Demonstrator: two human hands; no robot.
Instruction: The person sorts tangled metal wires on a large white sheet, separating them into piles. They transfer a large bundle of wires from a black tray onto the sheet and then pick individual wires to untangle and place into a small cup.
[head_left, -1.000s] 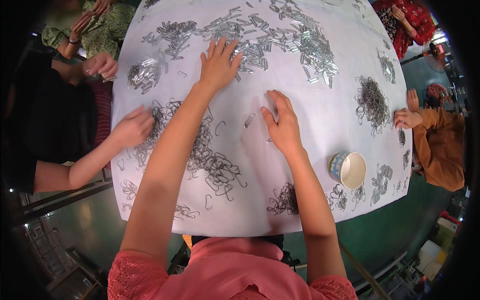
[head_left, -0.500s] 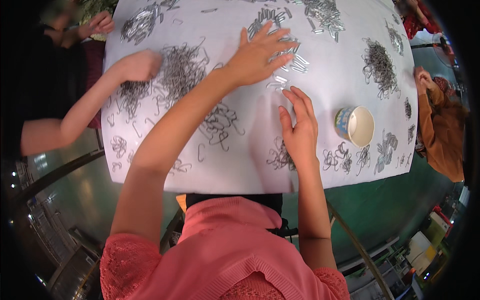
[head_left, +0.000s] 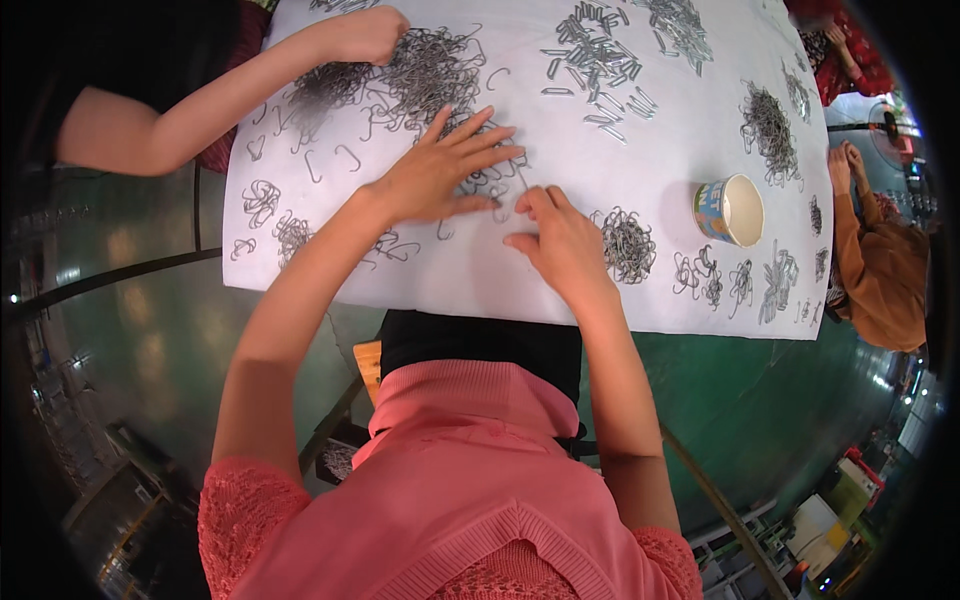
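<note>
My left hand (head_left: 440,170) lies palm down with its fingers spread over a small heap of bent wire hooks (head_left: 487,185), partly covering it. Close beside it, my right hand (head_left: 568,240) has its fingers bent and the thumb apart from them. One thin wire piece (head_left: 521,175) lies by the right fingertips, which seem to touch it. To the right of that hand is a dense round heap of hooks (head_left: 628,245). Beyond my left hand spreads a larger tangle of hooks (head_left: 430,75). Narrow metal loops (head_left: 595,60) lie scattered farther away.
A white-lined paper cup (head_left: 729,210) stands on the white tabletop (head_left: 420,285) at the right. Another person's hand (head_left: 370,35) is over the hooks at far left. Someone in brown sleeves (head_left: 880,265) sits by the right edge. More heaps (head_left: 768,135) lie there.
My left hand has left the metal loops and come nearer, onto the hooks. My right hand has moved left beside it, its fingers now bent. The view has shifted over the table.
</note>
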